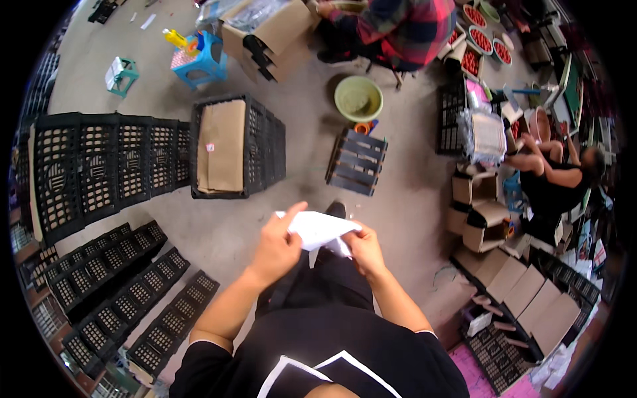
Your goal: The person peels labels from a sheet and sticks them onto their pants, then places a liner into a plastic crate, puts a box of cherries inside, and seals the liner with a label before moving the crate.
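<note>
Now my left hand (275, 247) and right hand (363, 250) both pinch a white sheet (318, 229); a black crate (237, 146) lined with cardboard sits at eleven o'clock.

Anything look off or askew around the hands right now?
Nothing is clearly damaged or spilled. Both hands, left and right, hold a crumpled white sheet. On the floor ahead, a small black crate lies tilted, out of line with the lined crate.
</note>
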The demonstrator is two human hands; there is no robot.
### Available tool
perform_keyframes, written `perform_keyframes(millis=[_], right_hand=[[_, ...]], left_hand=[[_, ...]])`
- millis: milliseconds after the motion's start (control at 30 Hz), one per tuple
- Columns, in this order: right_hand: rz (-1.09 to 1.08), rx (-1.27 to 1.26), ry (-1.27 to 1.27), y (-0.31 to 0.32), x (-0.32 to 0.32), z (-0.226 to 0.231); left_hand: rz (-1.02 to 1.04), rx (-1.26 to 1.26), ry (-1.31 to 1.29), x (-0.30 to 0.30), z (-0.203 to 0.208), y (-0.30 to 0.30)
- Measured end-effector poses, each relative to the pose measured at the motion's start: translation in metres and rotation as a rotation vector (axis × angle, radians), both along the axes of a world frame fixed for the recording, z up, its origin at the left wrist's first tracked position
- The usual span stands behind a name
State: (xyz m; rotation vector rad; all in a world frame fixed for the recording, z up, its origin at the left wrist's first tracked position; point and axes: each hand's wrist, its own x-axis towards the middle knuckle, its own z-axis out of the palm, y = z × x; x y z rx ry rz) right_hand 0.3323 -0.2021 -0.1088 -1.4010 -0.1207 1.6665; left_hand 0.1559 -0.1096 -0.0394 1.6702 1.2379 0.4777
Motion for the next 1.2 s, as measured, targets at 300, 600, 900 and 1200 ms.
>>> perform_keyframes(millis=[300,600,900,1200], right_hand=[[0.164,0.162,0.423,0.106,-0.03,0.055],[0.763,1.081,-0.646,0.227,-0.095,0.105],[0.656,1.433,-0.914,0.437,-0.1,0.098],[0.764,0.8,-0.994,0.732,-0.001,0.003]], left_hand=[[0.08,0.119,-0.006,-0.011,-0.001,0.04],[0.384,-0.763,-0.915,-0.068,0.007,0.125],[0.355,-0.655,-1.32,-0.105,0.031,0.235],[0.967,-0.674,-1.128,-0.036,-0.098,0.402]])
